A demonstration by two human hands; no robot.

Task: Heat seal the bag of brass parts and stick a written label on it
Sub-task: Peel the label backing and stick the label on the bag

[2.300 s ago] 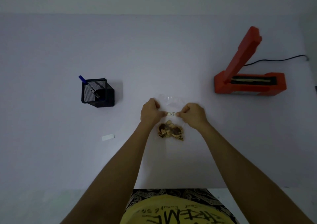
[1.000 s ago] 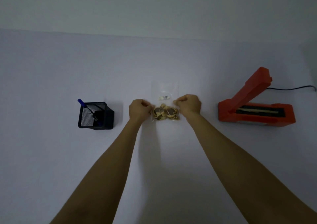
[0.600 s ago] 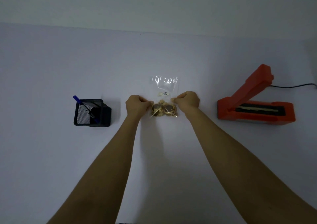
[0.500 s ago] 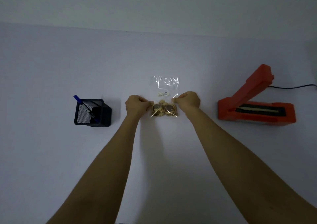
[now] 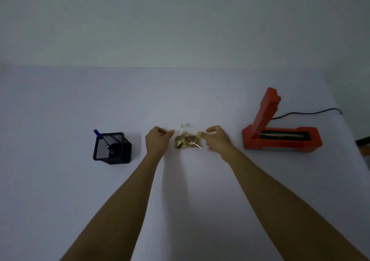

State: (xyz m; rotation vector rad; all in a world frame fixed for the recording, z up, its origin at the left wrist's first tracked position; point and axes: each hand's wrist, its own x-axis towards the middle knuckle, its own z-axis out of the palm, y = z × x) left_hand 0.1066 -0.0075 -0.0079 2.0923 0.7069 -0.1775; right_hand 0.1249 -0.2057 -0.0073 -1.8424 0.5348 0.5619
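Observation:
The clear bag of brass parts (image 5: 187,140) lies flat on the white table, its plastic barely visible, the parts heaped at its near end. A small white written label (image 5: 186,125) sits on the bag just beyond the parts. My left hand (image 5: 158,142) rests at the bag's left side, fingers loosely curled and holding nothing. My right hand (image 5: 216,138) hovers at the bag's right side with thumb and fingers spread apart, its fingertips close to the bag's edge.
An orange heat sealer (image 5: 280,138) stands to the right with its lid (image 5: 267,108) raised and a black cable (image 5: 310,112) running off right. A black mesh pen holder (image 5: 112,148) with a blue pen (image 5: 97,132) stands to the left.
Both hands held the bag upright by its sides; now it lies flat on the table and both hands have let go, the right hand's fingers spreading apart.

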